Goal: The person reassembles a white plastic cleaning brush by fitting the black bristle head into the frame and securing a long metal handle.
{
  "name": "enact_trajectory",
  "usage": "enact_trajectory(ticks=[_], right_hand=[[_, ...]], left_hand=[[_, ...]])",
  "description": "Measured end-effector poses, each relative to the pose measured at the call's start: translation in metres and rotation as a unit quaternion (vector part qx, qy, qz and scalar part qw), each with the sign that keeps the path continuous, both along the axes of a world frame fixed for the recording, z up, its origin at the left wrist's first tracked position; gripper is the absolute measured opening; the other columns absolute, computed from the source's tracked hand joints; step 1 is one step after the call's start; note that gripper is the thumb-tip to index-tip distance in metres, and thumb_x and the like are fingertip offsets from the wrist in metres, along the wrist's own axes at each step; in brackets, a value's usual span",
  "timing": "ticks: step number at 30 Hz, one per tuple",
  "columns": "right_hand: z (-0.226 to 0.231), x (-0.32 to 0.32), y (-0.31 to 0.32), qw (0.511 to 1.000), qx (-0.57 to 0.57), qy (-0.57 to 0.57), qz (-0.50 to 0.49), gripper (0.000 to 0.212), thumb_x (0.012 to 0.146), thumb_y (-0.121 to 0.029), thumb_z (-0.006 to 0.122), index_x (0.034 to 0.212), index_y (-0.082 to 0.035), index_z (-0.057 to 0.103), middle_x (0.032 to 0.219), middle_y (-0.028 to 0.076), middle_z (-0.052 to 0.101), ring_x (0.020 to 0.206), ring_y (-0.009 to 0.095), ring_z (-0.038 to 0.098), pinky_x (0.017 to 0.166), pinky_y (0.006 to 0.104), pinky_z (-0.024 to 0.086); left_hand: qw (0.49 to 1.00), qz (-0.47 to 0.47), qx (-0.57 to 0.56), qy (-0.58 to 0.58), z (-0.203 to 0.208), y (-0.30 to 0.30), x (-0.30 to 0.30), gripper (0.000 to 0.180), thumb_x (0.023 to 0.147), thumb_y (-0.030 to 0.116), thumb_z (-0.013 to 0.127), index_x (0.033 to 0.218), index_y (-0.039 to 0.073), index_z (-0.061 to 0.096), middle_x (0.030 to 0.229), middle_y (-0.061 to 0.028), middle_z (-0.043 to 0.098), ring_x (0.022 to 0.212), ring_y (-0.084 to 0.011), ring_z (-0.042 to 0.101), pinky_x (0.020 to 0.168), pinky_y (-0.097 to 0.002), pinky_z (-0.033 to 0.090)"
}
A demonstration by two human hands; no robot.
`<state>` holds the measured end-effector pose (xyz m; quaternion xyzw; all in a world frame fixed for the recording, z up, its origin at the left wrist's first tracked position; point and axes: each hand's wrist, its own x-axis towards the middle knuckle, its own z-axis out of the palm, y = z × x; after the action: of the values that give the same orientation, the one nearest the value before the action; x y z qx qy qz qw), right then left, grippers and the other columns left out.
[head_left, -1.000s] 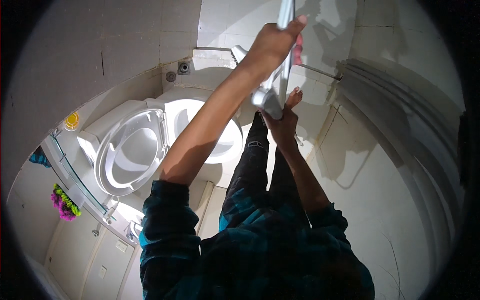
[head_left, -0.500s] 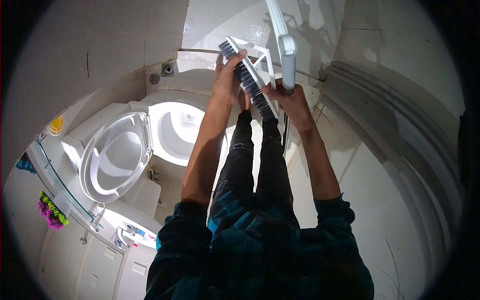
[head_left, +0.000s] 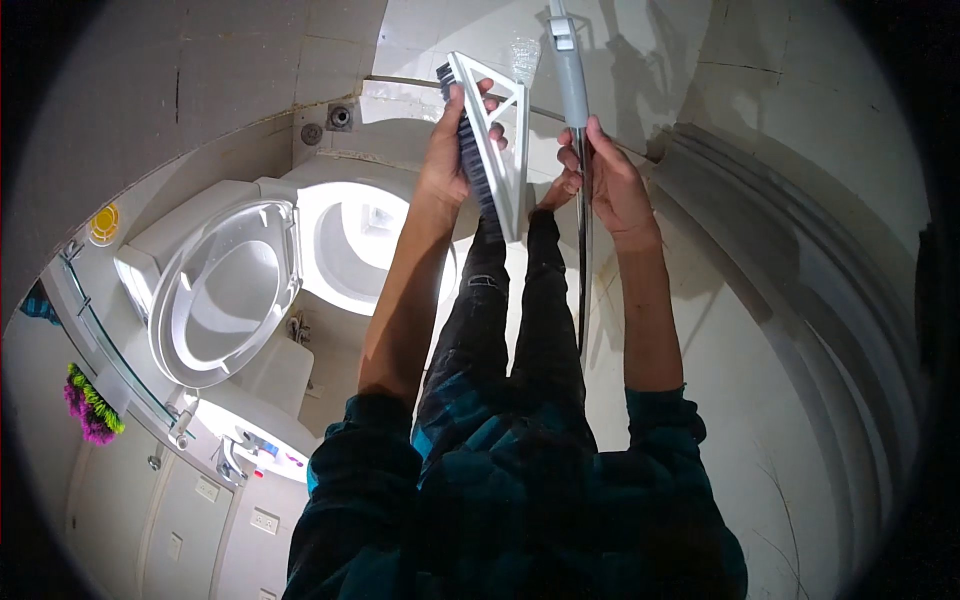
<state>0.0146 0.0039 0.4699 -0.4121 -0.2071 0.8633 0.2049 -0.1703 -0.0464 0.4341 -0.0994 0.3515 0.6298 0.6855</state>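
My left hand (head_left: 449,150) is closed around a scrub brush head (head_left: 490,165), with fingers passed through its frame. The brush has dark bristles on its left side and a white triangular frame, and it tilts with its upper end to the left. My right hand (head_left: 610,180) grips a slim metal pole (head_left: 584,230) just below a grey-white plastic sleeve (head_left: 569,85). The pole stands to the right of the brush, and the two are apart. Above my legs, the brush hides part of my left foot.
To my left is a toilet with its lid (head_left: 228,295) raised and its bowl (head_left: 350,245) lit brightly. Nearby are a glass shelf (head_left: 120,345), a sink faucet (head_left: 229,458) and purple-green flowers (head_left: 93,405). Floor drains (head_left: 341,117) lie ahead. A grey curtain (head_left: 780,270) hangs at right.
The brush has moved slightly left and turned more upright. My right hand has come away from the brush, shifted right and turned, gripping the pole. The pole's sleeve has moved up and rotated.
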Motion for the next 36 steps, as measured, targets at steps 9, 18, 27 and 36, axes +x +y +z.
enact_trajectory(ticks=[9, 18, 27, 36], right_hand=[[0.026, -0.015, -0.016, 0.985, 0.094, -0.142, 0.008, 0.035, 0.089, -0.034, 0.047, 0.089, 0.000, 0.055, 0.069, 0.005, 0.055, 0.053, 0.008, 0.049, 0.049, 0.0204, 0.037], [0.041, -0.018, -0.034, 0.987, 0.079, -0.141, -0.001, 0.029, 0.086, -0.030, 0.053, 0.094, -0.002, 0.054, 0.064, 0.006, 0.056, 0.048, 0.007, 0.046, 0.044, 0.0202, 0.034], [0.042, -0.026, -0.039, 0.993, 0.040, -0.109, -0.029, 0.035, 0.085, -0.027, 0.054, 0.112, -0.006, 0.046, 0.064, 0.007, 0.056, 0.048, 0.011, 0.051, 0.041, 0.0201, 0.035], [0.055, -0.047, -0.062, 0.996, -0.043, -0.078, -0.020, 0.028, 0.081, -0.025, 0.061, 0.097, -0.006, 0.048, 0.064, 0.001, 0.051, 0.045, 0.009, 0.044, 0.038, 0.0195, 0.029]], left_hand=[[0.999, -0.003, 0.035, 0.011, 0.034, -0.006, -0.014, 0.043, 0.083, 0.038, 0.054, 0.109, 0.004, 0.046, 0.074, -0.0030, 0.051, 0.049, -0.0145, 0.051, 0.044, -0.0254, 0.045], [0.972, -0.071, 0.048, 0.218, 0.076, 0.007, -0.036, 0.041, 0.085, 0.034, 0.051, 0.112, 0.003, 0.047, 0.071, -0.0053, 0.050, 0.048, -0.0144, 0.049, 0.048, -0.0276, 0.047], [0.937, -0.133, -0.020, 0.322, 0.120, 0.017, -0.042, 0.040, 0.081, 0.031, 0.060, 0.104, -0.001, 0.053, 0.068, -0.0042, 0.052, 0.047, -0.0115, 0.048, 0.044, -0.0238, 0.043], [0.877, -0.129, -0.077, 0.456, 0.106, 0.018, -0.041, 0.032, 0.082, 0.032, 0.058, 0.092, 0.001, 0.056, 0.064, -0.0031, 0.054, 0.047, -0.0093, 0.050, 0.045, -0.0235, 0.043]])
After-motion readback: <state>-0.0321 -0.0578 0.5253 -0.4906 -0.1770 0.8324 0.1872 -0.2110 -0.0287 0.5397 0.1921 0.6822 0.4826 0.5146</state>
